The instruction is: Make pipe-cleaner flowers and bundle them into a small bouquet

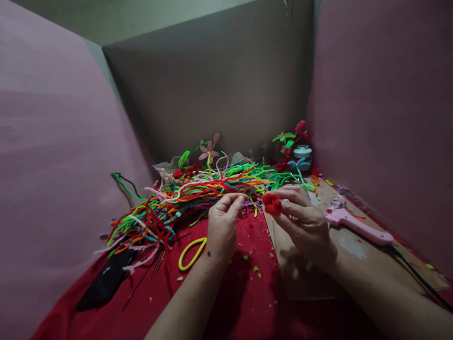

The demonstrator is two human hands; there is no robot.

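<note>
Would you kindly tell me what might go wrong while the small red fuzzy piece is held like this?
1. The small red fuzzy pipe-cleaner piece in the right hand could slip and vanish against the red cloth.
2. The pink plastic glue gun lies beside that hand; if hot, it may burn the wrist.
3. Its black cord could snag the forearm.

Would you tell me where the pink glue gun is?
Head view: the glue gun lies on the cardboard at the right, just beyond the right hand.

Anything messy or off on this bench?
Yes: small cut scraps are strewn over the red cloth by the left hand, and the pipe cleaner pile sprawls in a tangle. The right hand holds a red piece.
</note>
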